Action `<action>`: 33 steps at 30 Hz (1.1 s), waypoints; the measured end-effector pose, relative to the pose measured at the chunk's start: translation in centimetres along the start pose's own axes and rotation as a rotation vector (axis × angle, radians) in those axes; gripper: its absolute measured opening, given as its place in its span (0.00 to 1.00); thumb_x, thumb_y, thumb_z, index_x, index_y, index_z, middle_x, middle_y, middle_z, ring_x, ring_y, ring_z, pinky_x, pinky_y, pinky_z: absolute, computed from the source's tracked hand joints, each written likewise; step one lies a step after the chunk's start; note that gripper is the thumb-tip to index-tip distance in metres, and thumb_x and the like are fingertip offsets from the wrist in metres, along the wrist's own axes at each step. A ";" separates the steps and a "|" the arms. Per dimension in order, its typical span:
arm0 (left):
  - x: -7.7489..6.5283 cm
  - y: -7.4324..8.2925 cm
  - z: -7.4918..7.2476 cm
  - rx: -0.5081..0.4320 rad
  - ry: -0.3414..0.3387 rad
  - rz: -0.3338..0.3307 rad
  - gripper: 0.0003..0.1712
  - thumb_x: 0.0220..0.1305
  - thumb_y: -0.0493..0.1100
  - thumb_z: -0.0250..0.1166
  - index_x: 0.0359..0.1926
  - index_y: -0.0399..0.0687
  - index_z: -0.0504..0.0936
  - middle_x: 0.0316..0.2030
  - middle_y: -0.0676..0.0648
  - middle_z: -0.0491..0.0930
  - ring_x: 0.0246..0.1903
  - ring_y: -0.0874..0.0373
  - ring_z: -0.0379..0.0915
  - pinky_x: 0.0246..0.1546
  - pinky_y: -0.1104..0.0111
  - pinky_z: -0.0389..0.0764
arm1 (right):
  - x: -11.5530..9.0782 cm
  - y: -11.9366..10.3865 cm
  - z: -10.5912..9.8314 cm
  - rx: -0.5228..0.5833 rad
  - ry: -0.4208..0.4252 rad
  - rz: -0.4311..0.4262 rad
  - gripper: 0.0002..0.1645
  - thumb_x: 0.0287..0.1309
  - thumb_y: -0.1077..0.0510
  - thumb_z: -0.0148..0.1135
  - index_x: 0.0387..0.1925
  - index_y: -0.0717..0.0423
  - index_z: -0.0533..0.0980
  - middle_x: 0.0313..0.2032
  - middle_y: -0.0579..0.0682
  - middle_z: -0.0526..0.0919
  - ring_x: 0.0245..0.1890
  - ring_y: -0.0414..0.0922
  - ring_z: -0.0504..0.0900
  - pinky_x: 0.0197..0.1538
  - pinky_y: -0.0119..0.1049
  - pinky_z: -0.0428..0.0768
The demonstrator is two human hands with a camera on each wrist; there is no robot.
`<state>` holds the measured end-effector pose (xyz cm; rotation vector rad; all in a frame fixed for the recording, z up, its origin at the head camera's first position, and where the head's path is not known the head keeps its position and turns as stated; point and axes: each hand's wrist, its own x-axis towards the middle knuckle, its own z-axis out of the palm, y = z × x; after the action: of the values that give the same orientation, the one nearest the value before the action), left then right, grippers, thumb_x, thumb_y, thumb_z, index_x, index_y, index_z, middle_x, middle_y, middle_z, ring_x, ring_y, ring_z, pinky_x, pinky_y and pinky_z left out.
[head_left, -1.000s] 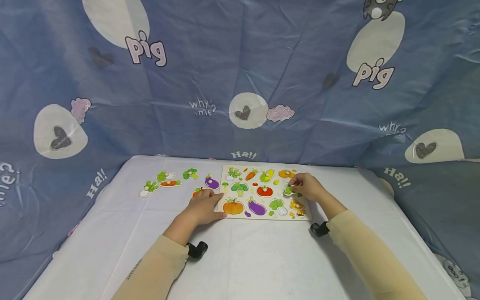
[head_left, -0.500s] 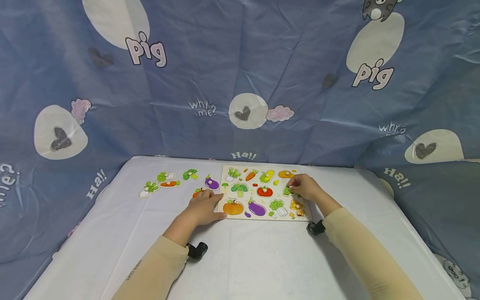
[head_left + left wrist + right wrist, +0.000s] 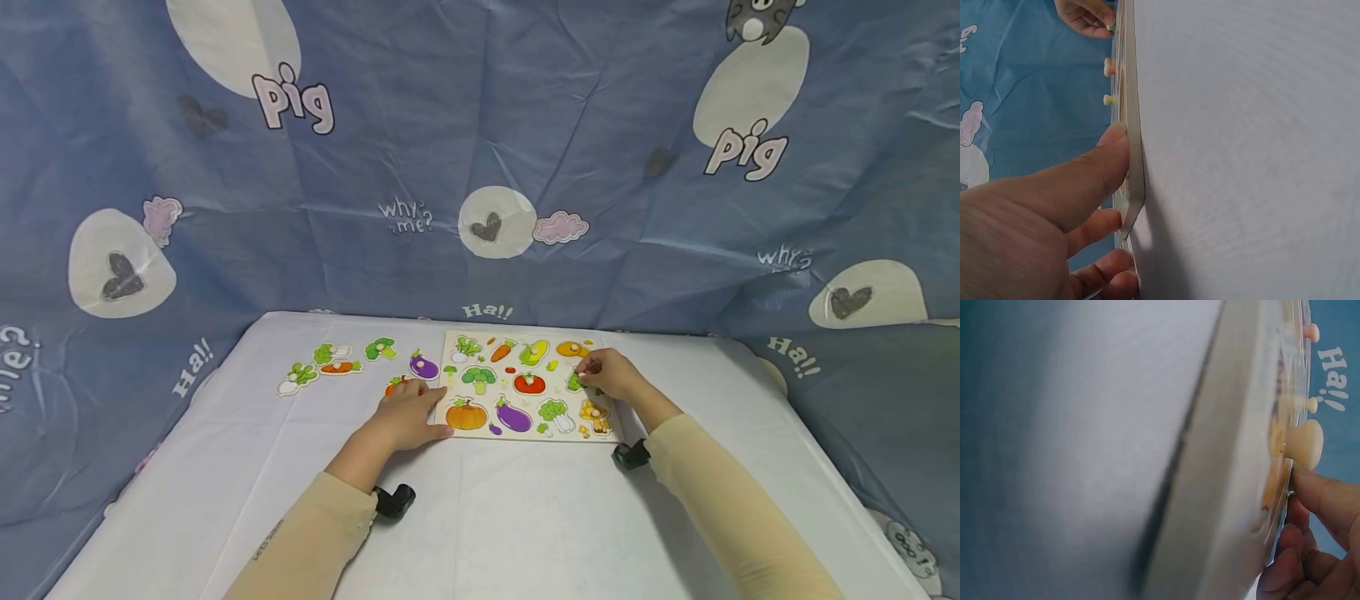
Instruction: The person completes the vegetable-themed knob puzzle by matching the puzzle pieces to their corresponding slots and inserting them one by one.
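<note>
Green pc (image 3: pixel 573 382) lies L of your R hand (image 3: pixel 613 375), pinched in its fingers; L hand (image 3: pixel 408 414), fingers spread, touches board's (image 3: pixel 553 385) L edge.

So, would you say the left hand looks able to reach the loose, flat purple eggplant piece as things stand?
Probably yes: the loose eggplant piece lies uncovered just beyond the left hand, though that hand would likely leave the cream rectangular puzzle board it is touching.
</note>
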<state>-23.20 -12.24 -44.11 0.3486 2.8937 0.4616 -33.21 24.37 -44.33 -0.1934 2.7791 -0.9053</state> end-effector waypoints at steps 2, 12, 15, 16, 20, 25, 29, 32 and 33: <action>0.0 0.0 0.0 0.001 -0.002 0.000 0.44 0.60 0.60 0.71 0.73 0.50 0.68 0.56 0.40 0.69 0.55 0.44 0.63 0.60 0.49 0.67 | 0.0 0.0 0.0 -0.005 0.002 0.005 0.05 0.64 0.60 0.67 0.39 0.57 0.82 0.36 0.51 0.81 0.36 0.46 0.75 0.36 0.36 0.75; 0.0 0.0 0.0 -0.006 -0.008 -0.003 0.44 0.60 0.60 0.71 0.73 0.50 0.68 0.57 0.40 0.69 0.55 0.45 0.63 0.60 0.49 0.66 | -0.5 -0.4 -0.3 0.011 -0.016 0.009 0.06 0.64 0.60 0.67 0.41 0.56 0.82 0.38 0.52 0.81 0.37 0.46 0.76 0.37 0.36 0.76; -0.1 0.1 0.0 -0.004 -0.007 -0.003 0.44 0.60 0.60 0.71 0.73 0.50 0.68 0.57 0.40 0.69 0.55 0.45 0.63 0.60 0.49 0.66 | -0.9 -0.5 -0.8 0.015 -0.023 -0.005 0.08 0.64 0.60 0.67 0.43 0.57 0.81 0.39 0.53 0.81 0.37 0.47 0.76 0.37 0.37 0.76; -0.1 0.1 -0.1 -0.004 -0.007 -0.003 0.44 0.60 0.60 0.71 0.73 0.51 0.68 0.57 0.40 0.69 0.55 0.45 0.63 0.60 0.49 0.66 | -1.0 -0.5 -0.9 0.015 -0.025 -0.011 0.08 0.64 0.59 0.67 0.44 0.57 0.81 0.39 0.53 0.80 0.37 0.46 0.76 0.37 0.37 0.76; -0.2 0.2 -0.2 -0.007 -0.007 -0.006 0.44 0.60 0.60 0.71 0.73 0.50 0.68 0.57 0.40 0.69 0.55 0.45 0.63 0.60 0.49 0.66 | -1.9 -0.9 -1.7 0.021 -0.056 -0.049 0.11 0.64 0.60 0.67 0.46 0.60 0.80 0.40 0.54 0.79 0.37 0.47 0.76 0.37 0.38 0.76; -0.2 0.2 -0.2 -0.002 -0.008 -0.010 0.44 0.61 0.60 0.70 0.73 0.50 0.68 0.58 0.39 0.69 0.56 0.44 0.63 0.61 0.48 0.66 | -3.1 -1.3 -2.5 0.024 -0.099 -0.080 0.15 0.65 0.60 0.66 0.51 0.62 0.80 0.41 0.54 0.79 0.40 0.48 0.76 0.40 0.39 0.76; -0.2 0.2 -0.2 0.002 -0.010 -0.012 0.44 0.61 0.61 0.70 0.73 0.50 0.68 0.59 0.39 0.69 0.57 0.44 0.63 0.62 0.48 0.65 | -4.0 -1.4 -3.2 0.018 -0.110 -0.088 0.18 0.66 0.59 0.65 0.54 0.63 0.79 0.43 0.54 0.79 0.42 0.49 0.76 0.42 0.41 0.77; -0.3 0.3 -0.3 0.000 -0.011 -0.011 0.44 0.61 0.60 0.70 0.73 0.50 0.68 0.58 0.39 0.69 0.57 0.44 0.63 0.62 0.48 0.66 | -4.8 -1.3 -3.7 0.007 -0.114 -0.095 0.19 0.66 0.57 0.65 0.54 0.63 0.79 0.43 0.53 0.80 0.43 0.48 0.77 0.43 0.42 0.77; -0.3 0.3 -0.3 0.001 -0.011 -0.010 0.44 0.61 0.60 0.70 0.73 0.50 0.68 0.58 0.39 0.69 0.57 0.44 0.63 0.62 0.48 0.66 | -5.1 -1.2 -3.8 0.000 -0.115 -0.099 0.20 0.66 0.56 0.65 0.55 0.63 0.79 0.44 0.53 0.80 0.43 0.48 0.77 0.43 0.42 0.77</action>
<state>-22.93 -12.11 -43.67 0.3353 2.8834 0.4555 -29.15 26.54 -39.78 -0.3733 2.6839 -0.8873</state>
